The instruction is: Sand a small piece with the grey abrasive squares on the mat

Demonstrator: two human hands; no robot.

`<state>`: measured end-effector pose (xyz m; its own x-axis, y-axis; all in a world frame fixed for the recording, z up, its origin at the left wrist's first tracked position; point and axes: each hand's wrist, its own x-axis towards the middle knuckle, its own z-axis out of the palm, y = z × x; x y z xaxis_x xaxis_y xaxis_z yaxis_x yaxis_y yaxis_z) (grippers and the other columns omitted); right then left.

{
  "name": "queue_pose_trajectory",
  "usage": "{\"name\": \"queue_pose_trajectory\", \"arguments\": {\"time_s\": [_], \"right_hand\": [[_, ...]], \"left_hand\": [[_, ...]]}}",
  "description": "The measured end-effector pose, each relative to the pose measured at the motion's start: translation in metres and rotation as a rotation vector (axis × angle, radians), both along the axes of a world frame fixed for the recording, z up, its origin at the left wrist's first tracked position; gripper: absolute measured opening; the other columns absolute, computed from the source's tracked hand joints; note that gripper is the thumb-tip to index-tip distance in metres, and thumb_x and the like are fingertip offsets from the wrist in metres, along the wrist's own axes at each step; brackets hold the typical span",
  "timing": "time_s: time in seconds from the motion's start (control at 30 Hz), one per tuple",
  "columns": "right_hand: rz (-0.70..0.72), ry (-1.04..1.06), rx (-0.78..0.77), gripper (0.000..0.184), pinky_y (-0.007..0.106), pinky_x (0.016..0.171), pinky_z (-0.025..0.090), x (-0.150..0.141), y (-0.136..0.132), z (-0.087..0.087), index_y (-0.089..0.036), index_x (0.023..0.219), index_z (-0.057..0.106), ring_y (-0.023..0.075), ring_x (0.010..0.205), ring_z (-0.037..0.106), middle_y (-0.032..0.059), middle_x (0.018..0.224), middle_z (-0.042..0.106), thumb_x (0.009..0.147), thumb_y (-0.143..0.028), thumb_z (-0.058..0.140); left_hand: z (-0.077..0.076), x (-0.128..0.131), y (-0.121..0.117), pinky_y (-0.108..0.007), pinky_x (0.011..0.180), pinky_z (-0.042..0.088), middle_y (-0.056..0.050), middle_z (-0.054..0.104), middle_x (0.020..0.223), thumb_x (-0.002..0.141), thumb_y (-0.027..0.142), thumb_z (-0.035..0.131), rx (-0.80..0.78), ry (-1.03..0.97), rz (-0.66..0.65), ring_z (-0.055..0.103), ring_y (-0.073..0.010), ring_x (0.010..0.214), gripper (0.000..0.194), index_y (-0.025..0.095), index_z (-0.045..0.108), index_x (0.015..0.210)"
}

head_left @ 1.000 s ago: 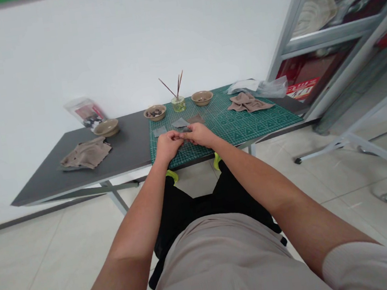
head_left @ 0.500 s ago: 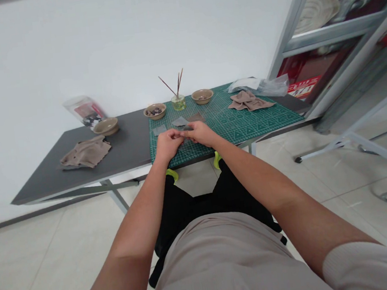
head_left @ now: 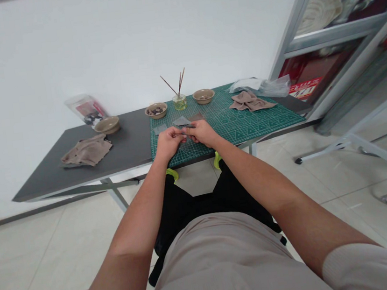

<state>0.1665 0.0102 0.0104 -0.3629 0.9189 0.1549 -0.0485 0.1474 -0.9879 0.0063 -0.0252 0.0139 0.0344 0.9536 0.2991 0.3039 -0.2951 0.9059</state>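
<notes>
Two hands, left hand [head_left: 168, 143] and right hand [head_left: 201, 132], close in a pinch on a thin sheet [head_left: 187, 135], see-through and hard to make out, over the near part of a green cutting mat [head_left: 265, 126]. Fingers hide its middle. Two grey squares [head_left: 181, 121] lie just beyond. Open mat lies rightward; the table edge [head_left: 79, 187] runs just below the hands.

The thin item [head_left: 187, 127] pinched between the bare left hand [head_left: 168, 143] and the bare right hand [head_left: 201, 133] is largely hidden by the fingers, so its shape cannot be told. The small dark pieces [head_left: 156, 111] in the round tan bowl [head_left: 155, 107] are too small to be identified, as is the print on the clear plastic bag [head_left: 86, 110]. The grey metal shelf unit [head_left: 328, 36] is cut off by the picture's right edge.
</notes>
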Motion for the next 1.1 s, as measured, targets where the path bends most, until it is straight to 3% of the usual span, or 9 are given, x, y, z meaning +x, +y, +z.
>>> {"name": "queue_pose_trajectory", "arguments": {"time_s": [0.27,0.6,1.1], "right_hand": [[0.066,0.061,0.028,0.034,0.018,0.037,0.034,0.0039,0.0002,-0.0019,-0.014,0.078,0.063,0.0066,0.043,0.044,-0.0039,0.053,0.054,0.08,-0.044,0.078],[0.138,-0.023,0.057,0.032,0.018,0.04,0.036,0.0057,0.0029,0.0008,-0.013,0.078,0.062,0.006,0.044,0.046,-0.003,0.056,0.058,0.082,-0.042,0.077],[0.127,-0.082,0.095,0.039,0.018,0.038,0.032,0.0054,0.0034,-0.0019,-0.014,0.069,0.061,0.0051,0.043,0.044,-0.0036,0.054,0.055,0.08,-0.048,0.077]], "left_hand": [[-0.0033,0.0001,0.0027,-0.03,0.065,0.052,0.001,0.068,0.066,0.069,0.024,0.07,-0.018,-0.113,-0.034,0.064,-0.0157,0.061,0.016,0.02,0.056,0.077],[-0.001,0.001,0.0009,-0.025,0.058,0.04,0.005,0.055,0.059,0.072,0.024,0.069,0.108,0.121,0.035,0.05,-0.011,0.057,0.011,0.018,0.06,0.071],[0.0002,0.003,-0.0045,-0.025,0.063,0.04,0.001,0.061,0.068,0.075,0.016,0.064,0.251,0.306,0.132,0.052,-0.0125,0.064,0.007,0.018,0.068,0.07]]}}
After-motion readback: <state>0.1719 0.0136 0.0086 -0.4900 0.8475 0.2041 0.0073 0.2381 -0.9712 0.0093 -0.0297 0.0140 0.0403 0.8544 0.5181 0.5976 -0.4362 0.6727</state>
